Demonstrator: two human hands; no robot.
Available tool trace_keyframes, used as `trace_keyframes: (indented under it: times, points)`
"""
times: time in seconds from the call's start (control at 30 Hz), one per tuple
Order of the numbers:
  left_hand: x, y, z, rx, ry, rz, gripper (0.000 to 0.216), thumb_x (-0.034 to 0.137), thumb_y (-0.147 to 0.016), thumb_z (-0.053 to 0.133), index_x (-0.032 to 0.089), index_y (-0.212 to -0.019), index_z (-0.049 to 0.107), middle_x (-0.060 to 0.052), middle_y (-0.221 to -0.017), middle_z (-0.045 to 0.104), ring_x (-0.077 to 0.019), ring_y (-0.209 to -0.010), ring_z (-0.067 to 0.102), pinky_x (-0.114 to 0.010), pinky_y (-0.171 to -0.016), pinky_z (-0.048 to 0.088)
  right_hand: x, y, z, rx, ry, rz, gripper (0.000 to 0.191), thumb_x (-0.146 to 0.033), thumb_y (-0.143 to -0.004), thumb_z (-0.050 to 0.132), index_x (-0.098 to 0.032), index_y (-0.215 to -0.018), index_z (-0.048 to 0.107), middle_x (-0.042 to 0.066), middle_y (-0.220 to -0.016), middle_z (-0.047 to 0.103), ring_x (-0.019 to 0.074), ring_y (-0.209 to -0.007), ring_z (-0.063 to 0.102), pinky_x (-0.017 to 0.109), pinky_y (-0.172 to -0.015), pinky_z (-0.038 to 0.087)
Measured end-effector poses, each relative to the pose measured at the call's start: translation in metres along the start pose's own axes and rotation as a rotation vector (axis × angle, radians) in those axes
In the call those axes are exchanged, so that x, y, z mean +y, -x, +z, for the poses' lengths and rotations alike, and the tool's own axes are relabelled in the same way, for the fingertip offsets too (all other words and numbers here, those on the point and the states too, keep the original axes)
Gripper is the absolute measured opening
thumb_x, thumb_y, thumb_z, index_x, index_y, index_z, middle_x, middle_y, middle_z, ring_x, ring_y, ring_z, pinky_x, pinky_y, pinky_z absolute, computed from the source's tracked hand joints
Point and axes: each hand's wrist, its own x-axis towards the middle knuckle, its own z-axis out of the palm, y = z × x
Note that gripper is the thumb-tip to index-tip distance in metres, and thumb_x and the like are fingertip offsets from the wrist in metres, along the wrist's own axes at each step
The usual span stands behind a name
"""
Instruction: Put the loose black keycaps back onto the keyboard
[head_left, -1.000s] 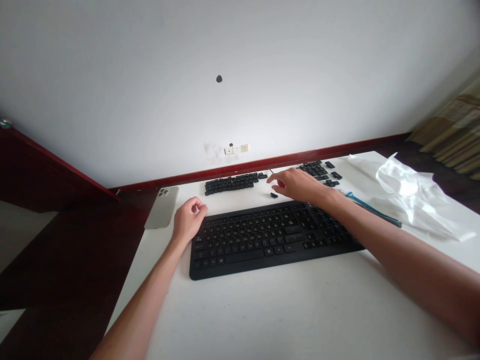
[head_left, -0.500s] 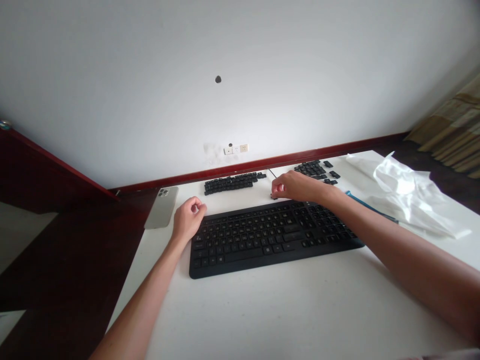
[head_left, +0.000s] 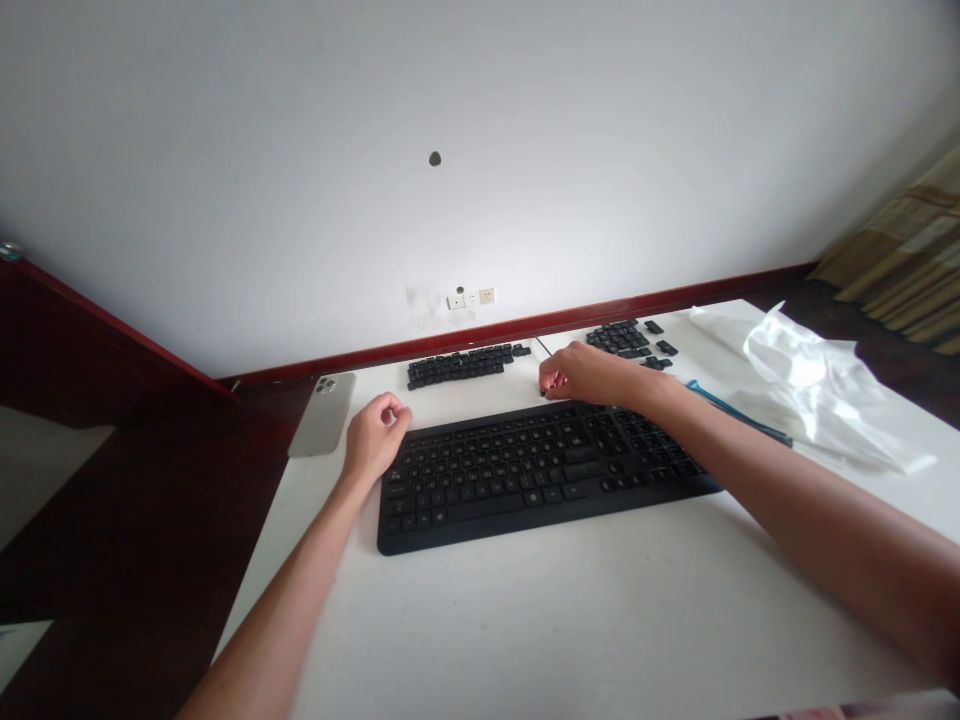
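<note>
The keycap (head_left: 542,391), loose on the table (head_left: 600,620) a second ago, is now pinched by the right hand (head_left: 592,373) just behind the keyboard (head_left: 525,480); the left hand (head_left: 373,438) is rested loosely curled beside it.

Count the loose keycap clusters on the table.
2: left cluster lies behind the keyboard; right cluster lies behind the right hand, with a few caps scattered beside it. A stray cap may hide under that hand.
</note>
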Motion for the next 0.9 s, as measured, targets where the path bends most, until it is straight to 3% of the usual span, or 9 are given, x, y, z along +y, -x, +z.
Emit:
trace_keyframes:
  times: [0.27,0.4,0.5,0.67,0.9]
  points:
    - [-0.002,0.0,0.001,-0.002,0.008,0.021,0.021,0.037,-0.085,0.061,0.022,-0.072,0.053,0.004,-0.07,0.055,-0.0144,-0.068,0.051,-0.027,-0.069,0.036,-0.002,0.017,-0.032,0.024,0.022,0.004,0.022,-0.021,-0.089,0.064,-0.02,-0.105,0.079,0.005,-0.104,0.081,0.0227,-0.094,0.075,0.033,-0.082,0.054]
    - [-0.002,-0.001,0.001,0.0,0.013,0.028,0.021,0.038,-0.085,0.061,0.022,-0.072,0.054,0.003,-0.071,0.056,-0.0145,-0.069,0.052,-0.027,-0.07,0.036,-0.009,0.032,-0.049,-0.14,-0.009,0.046,0.021,-0.031,-0.088,0.067,-0.024,-0.105,0.079,0.004,-0.109,0.08,0.0241,-0.095,0.074,0.034,-0.079,0.055]
    - [-0.003,-0.001,0.001,-0.005,0.013,0.031,0.022,0.038,-0.085,0.061,0.022,-0.072,0.054,0.003,-0.07,0.055,-0.0144,-0.067,0.052,-0.027,-0.069,0.036,-0.017,0.039,-0.048,-0.259,-0.011,0.065,0.023,-0.034,-0.086,0.069,-0.026,-0.106,0.078,0.004,-0.109,0.079,0.0259,-0.096,0.073,0.036,-0.078,0.054]
    - [-0.003,-0.001,0.001,-0.006,0.018,0.039,0.021,0.037,-0.085,0.06,0.022,-0.072,0.053,0.003,-0.069,0.054,-0.0145,-0.067,0.051,-0.027,-0.069,0.037,-0.035,0.04,-0.038,-0.422,0.009,0.05,0.024,-0.026,-0.082,0.069,-0.023,-0.105,0.077,0.005,-0.106,0.078,0.0254,-0.09,0.073,0.036,-0.074,0.052]
    - [-0.002,0.0,0.0,0.003,0.014,0.034,0.02,0.037,-0.084,0.06,0.022,-0.072,0.054,0.003,-0.069,0.055,-0.0146,-0.067,0.052,-0.028,-0.07,0.037,-0.045,0.041,-0.032,-0.454,0.038,0.072,0.026,-0.02,-0.084,0.066,-0.021,-0.107,0.076,0.007,-0.107,0.076,0.0249,-0.094,0.071,0.035,-0.076,0.051]
